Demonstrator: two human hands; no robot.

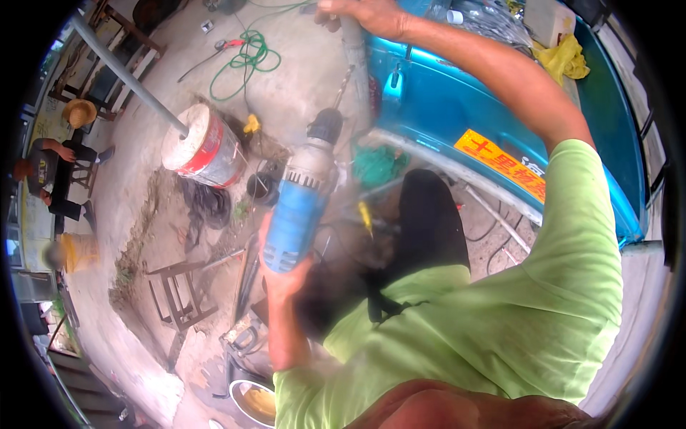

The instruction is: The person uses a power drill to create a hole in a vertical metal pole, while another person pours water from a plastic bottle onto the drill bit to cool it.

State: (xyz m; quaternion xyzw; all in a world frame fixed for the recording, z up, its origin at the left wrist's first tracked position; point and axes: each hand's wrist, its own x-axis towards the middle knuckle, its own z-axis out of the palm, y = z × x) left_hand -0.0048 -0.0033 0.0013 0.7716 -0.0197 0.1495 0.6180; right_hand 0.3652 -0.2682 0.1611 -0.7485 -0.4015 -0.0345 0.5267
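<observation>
My left hand grips a blue and silver power drill, which points up and away from me with a long bit in its chuck. The bit's tip is close to an upright grey pole; I cannot tell whether they touch. My right hand reaches up with its fingers curled over the top of that pole. Just right of the pole is the shiny blue panel of what looks like a small vehicle, with an orange sign and a pale metal bar along its lower side.
A white-red bucket holds a grey pipe. Coiled green hose, black plastic, green netting, a small metal frame and a basin lie around. A seated person is at far left beside a yellow bucket.
</observation>
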